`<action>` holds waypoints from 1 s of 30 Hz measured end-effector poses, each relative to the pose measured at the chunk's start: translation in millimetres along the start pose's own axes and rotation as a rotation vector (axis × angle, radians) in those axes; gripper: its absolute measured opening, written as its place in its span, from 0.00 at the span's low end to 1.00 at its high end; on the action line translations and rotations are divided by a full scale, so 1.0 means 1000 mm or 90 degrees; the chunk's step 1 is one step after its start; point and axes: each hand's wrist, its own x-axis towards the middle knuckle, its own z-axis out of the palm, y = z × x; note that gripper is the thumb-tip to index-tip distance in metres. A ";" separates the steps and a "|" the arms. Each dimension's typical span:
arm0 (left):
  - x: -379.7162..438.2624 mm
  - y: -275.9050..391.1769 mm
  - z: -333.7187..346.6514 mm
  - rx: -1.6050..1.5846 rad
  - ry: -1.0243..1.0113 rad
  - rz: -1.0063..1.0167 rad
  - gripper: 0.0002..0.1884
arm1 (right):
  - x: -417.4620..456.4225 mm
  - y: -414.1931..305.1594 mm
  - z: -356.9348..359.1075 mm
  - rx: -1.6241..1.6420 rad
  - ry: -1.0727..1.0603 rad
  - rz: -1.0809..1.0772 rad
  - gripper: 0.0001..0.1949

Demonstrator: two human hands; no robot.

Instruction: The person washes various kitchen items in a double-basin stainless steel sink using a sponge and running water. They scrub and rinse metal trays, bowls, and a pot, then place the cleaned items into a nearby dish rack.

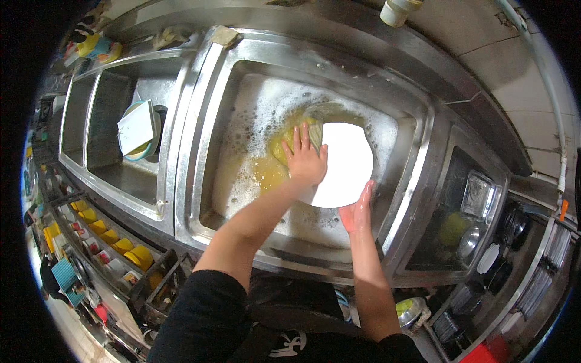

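Observation:
A white plate (pixel 347 163) is tilted above soapy, yellowish water in a stainless steel sink basin (pixel 209 149). My right hand (pixel 358 208) grips its lower right rim, thumb along the edge and palm partly beneath. At the plate's left edge is my left hand (pixel 307 161), back up and fingers stretched apart. Under and beyond those fingers lies a wet yellow cloth or sponge (pixel 283 147), partly hidden by suds. Whether the left hand grips the cloth or only rests on it cannot be told.
The left basin (pixel 109 122) holds stacked dishes with a white square plate (pixel 136 127) on top. In the right basin (pixel 435 240) are a metal tray (pixel 478 195) and a metal bowl (pixel 469 242). Yellow cups (pixel 122 246) line a rack at lower left. A sponge (pixel 224 36) sits on the ledge.

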 end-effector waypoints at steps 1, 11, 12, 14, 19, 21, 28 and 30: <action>-0.006 0.009 0.008 -0.026 0.028 -0.045 0.34 | 0.006 -0.001 -0.001 -0.020 -0.011 0.001 0.39; -0.060 0.023 -0.028 -0.143 -0.190 0.497 0.31 | 0.019 -0.028 -0.014 0.008 -0.027 0.201 0.37; -0.046 0.023 -0.030 -0.102 -0.174 0.518 0.30 | 0.017 -0.025 -0.015 -0.006 -0.021 0.213 0.37; -0.022 0.024 -0.024 -0.081 -0.099 0.533 0.31 | 0.016 -0.010 -0.023 -0.066 -0.063 0.197 0.33; 0.017 0.010 -0.020 -0.055 -0.021 0.395 0.29 | -0.008 0.007 -0.010 -0.023 -0.024 0.123 0.30; 0.015 -0.005 -0.002 -0.145 -0.001 0.189 0.31 | -0.015 0.008 -0.006 0.000 -0.002 0.052 0.28; -0.080 0.021 -0.001 -0.274 -0.049 -0.089 0.37 | -0.008 0.001 -0.003 0.026 0.037 -0.058 0.30; -0.100 0.046 -0.009 -0.303 -0.159 -0.083 0.39 | -0.004 0.014 -0.020 0.000 0.119 -0.021 0.33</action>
